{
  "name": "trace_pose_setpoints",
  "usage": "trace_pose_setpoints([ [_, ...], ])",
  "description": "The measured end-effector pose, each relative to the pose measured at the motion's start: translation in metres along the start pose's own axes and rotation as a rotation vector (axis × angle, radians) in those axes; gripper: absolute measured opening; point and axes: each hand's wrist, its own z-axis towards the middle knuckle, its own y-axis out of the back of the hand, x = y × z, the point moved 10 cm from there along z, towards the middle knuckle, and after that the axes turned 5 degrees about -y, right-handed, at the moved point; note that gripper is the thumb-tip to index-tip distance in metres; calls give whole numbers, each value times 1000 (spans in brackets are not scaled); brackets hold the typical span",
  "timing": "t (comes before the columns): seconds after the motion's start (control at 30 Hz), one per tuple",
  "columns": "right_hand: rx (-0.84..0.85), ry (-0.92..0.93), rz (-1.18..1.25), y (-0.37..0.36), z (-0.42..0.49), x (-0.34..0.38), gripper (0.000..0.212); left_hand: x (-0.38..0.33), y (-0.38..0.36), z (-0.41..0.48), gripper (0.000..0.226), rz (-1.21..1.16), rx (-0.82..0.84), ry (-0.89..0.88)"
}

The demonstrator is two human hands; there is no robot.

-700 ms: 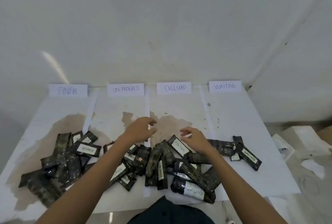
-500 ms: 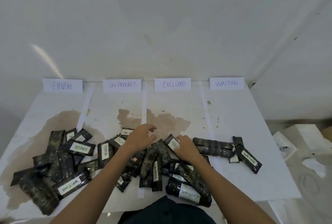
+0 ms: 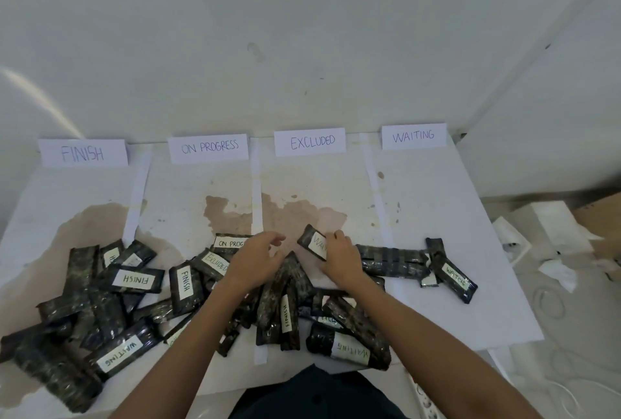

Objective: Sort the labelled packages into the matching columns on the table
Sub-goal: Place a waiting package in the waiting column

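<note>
Right hand [image 3: 339,260] pinches a WAITING package [image 3: 314,243] over the EXCLUDED column [image 3: 312,183]; left hand [image 3: 255,260], fingers loosely spread, hovers above the mixed pile [image 3: 289,297].

bare left hand [image 3: 255,264] and right hand [image 3: 339,260], bare forearms [image 3: 420,328], dark navy garment [image 3: 316,391].

White table [image 3: 437,203], brown stains mid-surface. Far edge, 12 o'clock: four signs reading FINISH, ON PROGRESS, EXCLUDED, WAITING. Heap of dark packages [image 3: 111,287] along the near edge, 9 to 6 o'clock. The right hand [image 3: 339,260] pinches a WAITING package [image 3: 314,242] at the heap's far side. The left hand [image 3: 257,259] is just beside it at 9 o'clock, fingers loosely curled, holding nothing.
</note>
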Motion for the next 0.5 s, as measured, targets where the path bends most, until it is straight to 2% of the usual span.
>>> trace_pose_setpoints([
  [0.1, -87, 30, 24, 44, 9, -10, 48, -16, 9, 20, 34, 26, -17, -49],
  [0.23, -169, 32, -28, 101, 24, -44, 54, -39, 8, 54, 36, 56, 6, -84],
  [0.5, -138, 0, -78, 169, 89, -136, 58, -93, -28, 144, 37, 109, 38, -99],
])
